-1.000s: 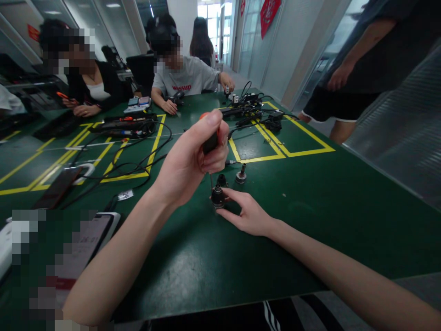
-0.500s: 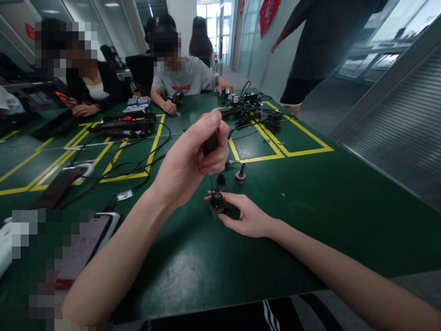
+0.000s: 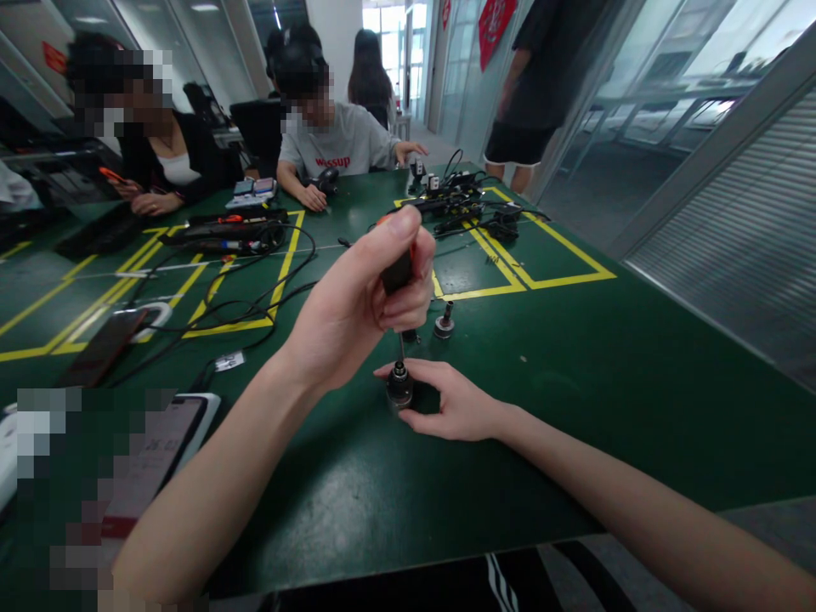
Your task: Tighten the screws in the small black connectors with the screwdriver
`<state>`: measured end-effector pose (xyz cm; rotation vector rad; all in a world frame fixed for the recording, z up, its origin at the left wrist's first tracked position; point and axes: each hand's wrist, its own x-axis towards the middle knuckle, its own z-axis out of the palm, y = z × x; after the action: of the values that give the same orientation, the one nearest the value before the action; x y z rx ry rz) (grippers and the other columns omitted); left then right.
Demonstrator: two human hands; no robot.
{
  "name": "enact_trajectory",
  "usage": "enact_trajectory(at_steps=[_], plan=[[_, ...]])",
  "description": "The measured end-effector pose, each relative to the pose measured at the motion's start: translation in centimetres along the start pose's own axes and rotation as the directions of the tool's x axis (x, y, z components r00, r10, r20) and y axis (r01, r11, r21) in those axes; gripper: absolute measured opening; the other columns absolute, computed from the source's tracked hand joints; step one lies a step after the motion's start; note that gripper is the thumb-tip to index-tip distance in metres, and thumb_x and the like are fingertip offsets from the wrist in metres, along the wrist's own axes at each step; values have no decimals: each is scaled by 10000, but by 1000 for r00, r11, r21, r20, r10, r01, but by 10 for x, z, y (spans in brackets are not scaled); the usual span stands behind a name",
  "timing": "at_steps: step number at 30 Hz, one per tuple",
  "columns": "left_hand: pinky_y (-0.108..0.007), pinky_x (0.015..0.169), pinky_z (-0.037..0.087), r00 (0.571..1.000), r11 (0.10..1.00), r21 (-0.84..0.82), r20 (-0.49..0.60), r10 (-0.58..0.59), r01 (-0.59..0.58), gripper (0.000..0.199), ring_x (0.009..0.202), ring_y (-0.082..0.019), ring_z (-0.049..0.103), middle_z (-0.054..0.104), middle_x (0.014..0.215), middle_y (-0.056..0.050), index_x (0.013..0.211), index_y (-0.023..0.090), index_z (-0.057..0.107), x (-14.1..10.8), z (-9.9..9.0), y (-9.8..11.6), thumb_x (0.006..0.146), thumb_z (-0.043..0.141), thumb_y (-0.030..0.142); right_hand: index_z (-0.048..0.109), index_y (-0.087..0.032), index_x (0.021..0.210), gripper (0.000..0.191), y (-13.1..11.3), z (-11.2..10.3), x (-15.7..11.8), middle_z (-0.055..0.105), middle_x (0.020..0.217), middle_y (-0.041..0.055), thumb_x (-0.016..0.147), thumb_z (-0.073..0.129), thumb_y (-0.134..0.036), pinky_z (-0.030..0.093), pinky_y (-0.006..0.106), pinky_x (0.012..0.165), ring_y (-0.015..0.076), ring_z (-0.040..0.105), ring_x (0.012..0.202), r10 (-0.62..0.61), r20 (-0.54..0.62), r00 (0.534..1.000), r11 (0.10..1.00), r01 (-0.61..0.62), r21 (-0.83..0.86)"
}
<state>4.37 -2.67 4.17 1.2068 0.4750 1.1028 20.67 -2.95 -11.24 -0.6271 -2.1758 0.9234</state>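
My left hand (image 3: 376, 280) is closed around the orange-and-black handle of a screwdriver (image 3: 396, 270), held upright with the thumb on top. Its thin shaft points down onto the top of a small round metal-and-black part (image 3: 399, 389) standing on the green table. Whether the tip sits inside that part is too small to tell. With thumb and fingers around its sides, my right hand (image 3: 456, 399) grips this part. Just behind stands a similar metal part with a stem (image 3: 444, 321). A small black piece (image 3: 411, 335) is mostly hidden behind my left hand.
Black cables and devices (image 3: 459, 200) lie at the back of the green table (image 3: 548, 425). Left are a tool case (image 3: 223, 229), a loose cable, a phone (image 3: 159, 459) and a dark slab on a white ring (image 3: 105, 344). Two people sit across; another stands at the right back.
My left hand has shifted slightly right, bringing the screwdriver shaft from beside the metal part to over its top. My right hand stays around the part. The standing person has moved left.
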Motion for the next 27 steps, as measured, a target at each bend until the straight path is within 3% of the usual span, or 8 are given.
enact_trajectory(at_steps=[5, 11, 14, 16, 20, 22, 27], plan=[[-187, 461, 298, 999, 1000, 16, 23, 27, -27, 418, 456, -38, 322, 334, 591, 46, 710, 163, 584, -1, 1, -1, 1067, 515, 369, 715, -158, 1114, 244, 2, 3, -1, 805, 1027, 88, 905, 778, -267, 613, 358, 861, 233, 770, 917, 73, 4, 997, 996, -73, 44], [-221, 461, 265, 996, 1000, 20, 90, 21, -23, 456, 463, -51, 293, 324, 573, 49, 676, 173, 572, -3, 5, 0, 1037, 583, 452, 688, -190, 1008, 398, 3, 10, 4, 752, 909, 39, 781, 931, -409, 575, 319, 724, 204, 696, 780, 156, -104, 982, 983, -165, -83], [-232, 455, 260, 996, 999, 46, 92, 12, -16, 491, 459, -56, 287, 304, 567, 51, 671, 179, 564, -3, 5, 0, 996, 639, 540, 689, -187, 1060, 405, 2, 8, 3, 752, 965, 65, 804, 902, -416, 592, 365, 796, 233, 706, 858, 111, -107, 988, 987, -122, -106], [-231, 449, 266, 997, 998, 56, 79, 11, -15, 508, 452, -56, 285, 295, 564, 51, 674, 183, 563, -4, 5, 0, 990, 635, 574, 683, -181, 1171, 360, 0, 5, 2, 770, 1085, 94, 864, 815, -316, 599, 396, 898, 252, 733, 979, 58, -56, 997, 997, -61, -39], [-211, 450, 292, 997, 998, 56, 73, 11, -15, 470, 456, -52, 297, 300, 556, 49, 684, 183, 574, -4, 4, 0, 1031, 593, 499, 692, -179, 1192, 278, -2, 1, 1, 795, 1114, 84, 915, 695, -204, 606, 374, 935, 235, 764, 1016, 71, 5, 997, 994, -71, 80], [-202, 456, 292, 996, 999, 50, 85, 3, -8, 455, 458, -48, 304, 303, 554, 48, 680, 178, 575, -4, 4, 1, 1053, 558, 438, 696, -179, 1120, 237, -1, 2, 2, 799, 1054, 71, 908, 763, -262, 615, 360, 883, 226, 764, 942, 114, -43, 993, 992, -111, 66], [-205, 458, 288, 997, 999, 34, 75, 26, -29, 427, 459, -47, 330, 336, 552, 47, 673, 166, 578, -2, 4, 2, 1028, 582, 403, 660, -201, 1055, 407, 4, 4, 4, 765, 958, 44, 793, 909, -389, 593, 349, 770, 229, 723, 846, 187, -226, 956, 974, -210, -82]])
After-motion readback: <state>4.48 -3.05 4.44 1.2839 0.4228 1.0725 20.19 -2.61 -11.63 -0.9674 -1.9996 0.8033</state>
